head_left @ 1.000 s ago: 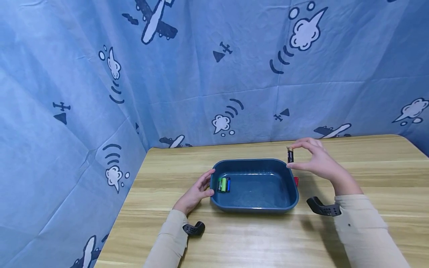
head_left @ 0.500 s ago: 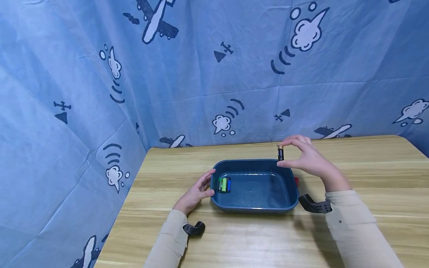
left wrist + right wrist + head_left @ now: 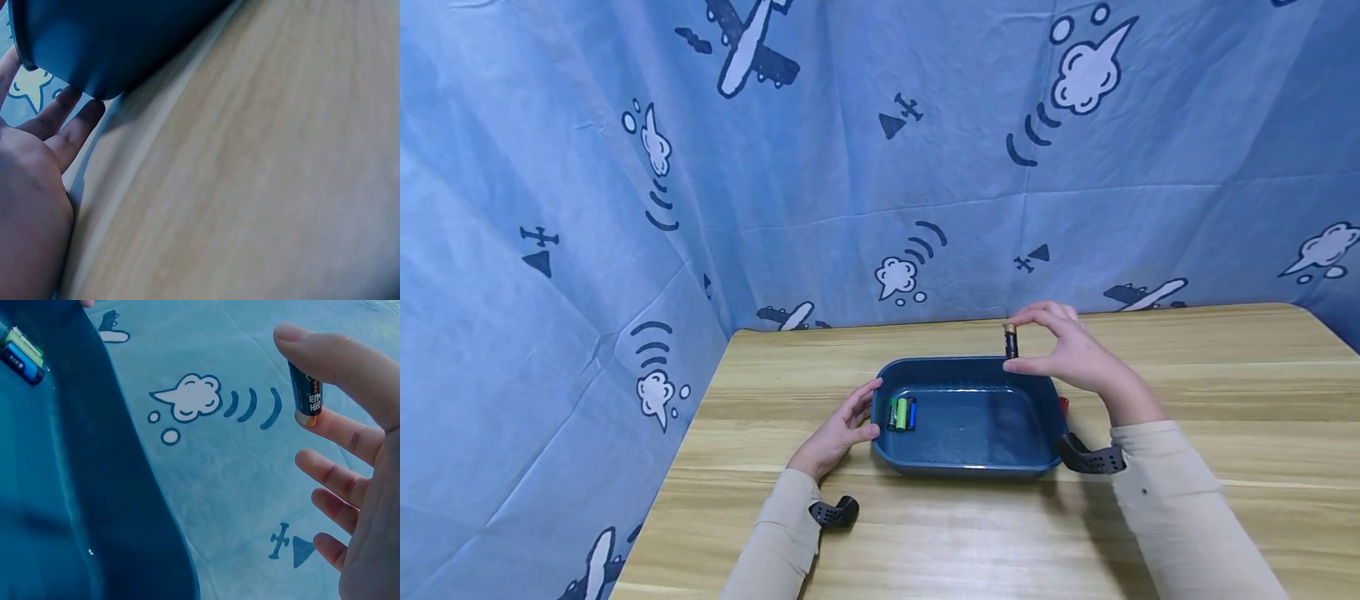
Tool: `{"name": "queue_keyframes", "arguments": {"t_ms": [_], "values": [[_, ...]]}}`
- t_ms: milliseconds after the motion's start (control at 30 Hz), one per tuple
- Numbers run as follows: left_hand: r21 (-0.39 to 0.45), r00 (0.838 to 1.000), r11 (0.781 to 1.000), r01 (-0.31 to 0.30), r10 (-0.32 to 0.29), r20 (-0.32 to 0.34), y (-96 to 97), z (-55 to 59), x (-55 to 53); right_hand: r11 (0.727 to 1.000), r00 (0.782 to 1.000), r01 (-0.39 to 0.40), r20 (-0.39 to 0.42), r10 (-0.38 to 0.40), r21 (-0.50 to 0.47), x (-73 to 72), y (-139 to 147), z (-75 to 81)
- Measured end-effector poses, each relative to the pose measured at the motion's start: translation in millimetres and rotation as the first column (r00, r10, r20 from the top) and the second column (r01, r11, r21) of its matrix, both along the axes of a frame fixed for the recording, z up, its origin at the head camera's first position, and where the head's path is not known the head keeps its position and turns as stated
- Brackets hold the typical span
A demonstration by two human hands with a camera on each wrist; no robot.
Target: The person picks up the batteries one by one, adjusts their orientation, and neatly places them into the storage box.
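Between the thumb and index finger of my right hand (image 3: pixel 1071 354), a black battery (image 3: pixel 1011 342) with a copper-coloured end is pinched by its two ends. It stands upright over the back right rim of a dark blue bin (image 3: pixel 970 465). The right wrist view shows the same battery (image 3: pixel 306 394), with the other fingers spread away from it. My left hand (image 3: pixel 835 429) rests against the bin's left end, its fingers extended along the wall. Inside the bin, at its left end, lie a dark green battery (image 3: pixel 892 414), a light green battery (image 3: pixel 901 414) and a blue battery (image 3: pixel 912 413), side by side.
A red object (image 3: pixel 1063 406) shows just beyond the bin's right end, mostly hidden by it. The wooden table (image 3: pixel 940 533) carries the bin. A blue patterned curtain (image 3: pixel 820 167) hangs behind the table and on the left.
My right hand has moved left with the battery, from beside the bin's right end to over its back right rim. My left hand and the batteries in the bin stay put.
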State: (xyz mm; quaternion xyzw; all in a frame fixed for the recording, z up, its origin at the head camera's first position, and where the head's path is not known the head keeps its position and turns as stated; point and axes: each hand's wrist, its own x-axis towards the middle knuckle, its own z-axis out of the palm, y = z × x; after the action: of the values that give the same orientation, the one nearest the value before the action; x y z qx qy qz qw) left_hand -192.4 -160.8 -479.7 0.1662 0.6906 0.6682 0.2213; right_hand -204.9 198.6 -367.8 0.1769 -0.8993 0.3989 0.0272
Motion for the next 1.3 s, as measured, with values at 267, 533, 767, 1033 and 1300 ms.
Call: {"name": "queue_keyframes", "arguments": {"t_ms": [267,533,767,1033,1300], "values": [[0.001,1.0,1.0,0.0,0.0,0.006,-0.5,1.0,-1.0,1.0,1.0,-0.01,0.023,0.011,-0.019,-7.1,-11.1,-3.3],[0.007,1.0,1.0,-0.002,0.002,0.008,1.3,-0.9,-0.1,0.996,0.998,-0.031,0.043,0.034,-0.078,-12.7,-22.1,-9.8],[0.005,1.0,1.0,-0.006,0.006,0.0,1.0,-2.8,-1.1,0.993,0.998,-0.04,0.041,0.045,-0.113,-16.1,-31.5,-17.5],[0.006,1.0,1.0,-0.002,0.002,-0.003,1.2,-3.5,-1.7,0.979,0.993,-0.088,0.062,0.101,-0.185,-24.5,-49.4,-30.1],[0.005,1.0,1.0,-0.01,0.01,0.003,0.1,-4.3,-1.7,0.95,0.979,-0.147,0.099,0.18,-0.274,-33.2,-60.2,-42.0]]}}
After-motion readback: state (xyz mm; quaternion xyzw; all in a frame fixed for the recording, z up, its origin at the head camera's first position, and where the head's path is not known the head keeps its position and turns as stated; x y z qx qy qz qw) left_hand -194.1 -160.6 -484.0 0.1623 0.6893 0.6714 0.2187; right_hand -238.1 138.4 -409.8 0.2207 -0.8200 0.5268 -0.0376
